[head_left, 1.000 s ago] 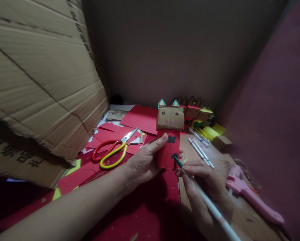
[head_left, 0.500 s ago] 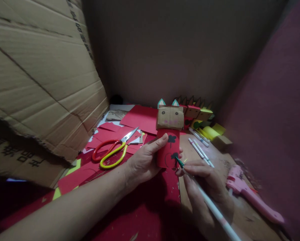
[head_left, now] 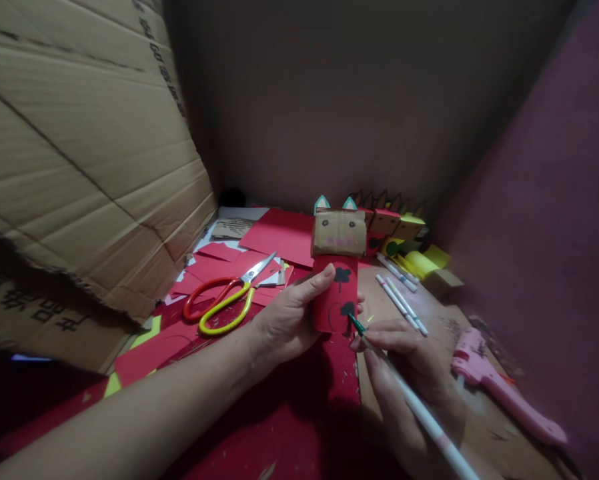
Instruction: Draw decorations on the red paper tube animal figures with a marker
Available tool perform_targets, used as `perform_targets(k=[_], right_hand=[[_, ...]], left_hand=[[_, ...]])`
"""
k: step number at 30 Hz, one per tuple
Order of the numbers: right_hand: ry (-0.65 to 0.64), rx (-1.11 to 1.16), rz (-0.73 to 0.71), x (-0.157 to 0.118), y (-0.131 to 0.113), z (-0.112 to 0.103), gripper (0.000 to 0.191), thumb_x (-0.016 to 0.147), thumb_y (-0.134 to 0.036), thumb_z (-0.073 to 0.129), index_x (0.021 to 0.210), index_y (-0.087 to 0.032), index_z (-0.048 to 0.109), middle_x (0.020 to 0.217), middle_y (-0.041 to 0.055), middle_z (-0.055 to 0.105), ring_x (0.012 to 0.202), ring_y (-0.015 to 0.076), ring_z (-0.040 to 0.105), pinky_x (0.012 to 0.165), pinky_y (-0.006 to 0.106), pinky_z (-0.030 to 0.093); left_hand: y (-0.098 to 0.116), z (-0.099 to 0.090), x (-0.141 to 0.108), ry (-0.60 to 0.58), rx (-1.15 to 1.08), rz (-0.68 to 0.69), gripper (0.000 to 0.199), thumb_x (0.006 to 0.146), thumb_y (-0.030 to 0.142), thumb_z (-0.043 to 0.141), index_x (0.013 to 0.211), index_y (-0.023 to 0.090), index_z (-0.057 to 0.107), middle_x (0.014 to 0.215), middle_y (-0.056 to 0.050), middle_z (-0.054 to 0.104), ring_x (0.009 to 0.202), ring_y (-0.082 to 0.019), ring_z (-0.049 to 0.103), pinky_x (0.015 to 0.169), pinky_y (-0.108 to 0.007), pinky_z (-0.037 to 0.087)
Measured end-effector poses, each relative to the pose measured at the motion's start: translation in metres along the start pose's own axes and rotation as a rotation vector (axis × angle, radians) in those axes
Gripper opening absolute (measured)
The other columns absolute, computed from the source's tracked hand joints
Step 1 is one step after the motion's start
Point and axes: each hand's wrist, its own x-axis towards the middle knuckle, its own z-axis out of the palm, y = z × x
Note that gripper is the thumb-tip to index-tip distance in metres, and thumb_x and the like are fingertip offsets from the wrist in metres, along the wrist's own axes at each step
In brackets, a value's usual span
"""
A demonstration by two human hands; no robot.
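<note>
My left hand (head_left: 292,313) is wrapped round the red body of a paper animal figure (head_left: 322,303), thumb across its front. The figure has a brown cardboard head with drawn eyes, a pink mouth area and two white ears edged in teal. A dark clover shape is drawn on its body, and below it stands a partly filled outline. My right hand (head_left: 404,373) grips a white felt-tip pen (head_left: 427,423), its green tip touching or very near the lower shape. Scissors (head_left: 224,303) with one red and one yellow handle lie open left of my left hand.
Red paper pieces (head_left: 279,237) lie at the back left. Behind the figure are more animal figures (head_left: 394,227). To the right are several pens (head_left: 402,305), a yellow paper roll (head_left: 419,265) and a pink glue gun (head_left: 504,393). A large cardboard sheet (head_left: 89,153) rises at left.
The pen tip has shifted very slightly on the lower shape, with more of it looking dark. Both hands and the figure hold nearly the same position.
</note>
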Motion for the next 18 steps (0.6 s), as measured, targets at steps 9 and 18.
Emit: perform_targets(k=[9, 18], right_hand=[[0.047, 0.015, 0.018, 0.0014, 0.0013, 0.0005, 0.029, 0.093, 0.0, 0.056, 0.108, -0.023, 0.062, 0.096, 0.0018, 0.065, 0.091, 0.0143, 0.066, 0.082, 0.027, 0.055], [-0.055, -0.019, 0.004, 0.0, -0.0033, -0.0029, 0.029, 0.093, 0.0, 0.054, 0.109, -0.023, 0.062, 0.099, 0.0022, 0.065, 0.093, 0.0138, 0.066, 0.083, 0.026, 0.055]], left_hand=[[-0.0001, -0.002, 0.0008, -0.028, -0.013, 0.005, 0.028, 0.09, 0.037, 0.072, 0.088, 0.01, 0.073, 0.079, -0.014, 0.076, 0.068, -0.021, 0.072, 0.067, -0.032, 0.057], [0.0018, 0.0008, 0.0004, 0.037, -0.007, -0.002, 0.029, 0.095, 0.035, 0.064, 0.083, 0.01, 0.074, 0.072, -0.012, 0.075, 0.067, -0.019, 0.072, 0.071, -0.031, 0.057]])
